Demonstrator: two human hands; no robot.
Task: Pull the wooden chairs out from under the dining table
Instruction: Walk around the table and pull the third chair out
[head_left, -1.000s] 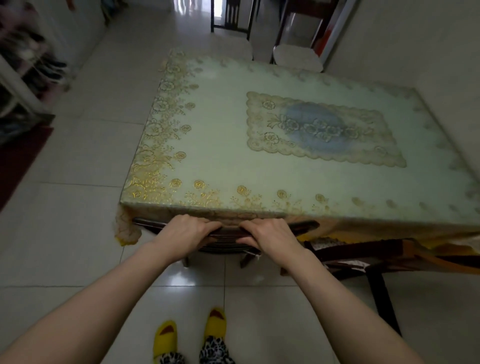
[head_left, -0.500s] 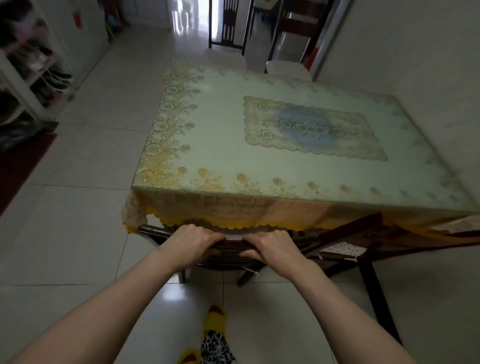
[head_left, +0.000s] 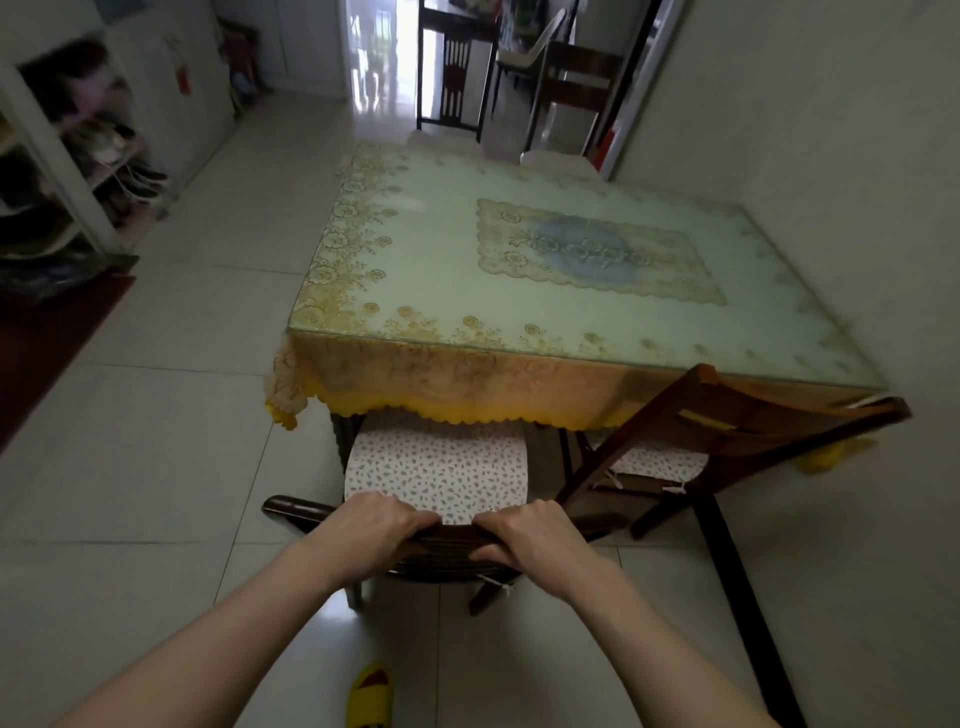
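A dark wooden chair (head_left: 291, 508) stands at the near side of the dining table (head_left: 426, 270), which wears a pale green and gold cloth. My left hand (head_left: 371, 527) and my right hand (head_left: 535, 535) both grip the chair's top rail, side by side. Its flowered seat cushion (head_left: 436, 467) shows, with only its far edge under the cloth's yellow fringe. A second wooden chair (head_left: 727, 421) stands to the right, its back leaning against the table edge and its seat tucked under. Two more chairs (head_left: 449, 78) stand beyond the table's far side.
A white wall runs along the table's right side. A shoe rack (head_left: 104, 171) and a dark red mat (head_left: 47, 338) are at the left. White tiled floor spreads left and behind me. My yellow slipper (head_left: 370, 696) is below the chair.
The chair has slid back toward me out from under the table, so its cushion now shows. I have stepped back, and both hands keep their hold on the rail.
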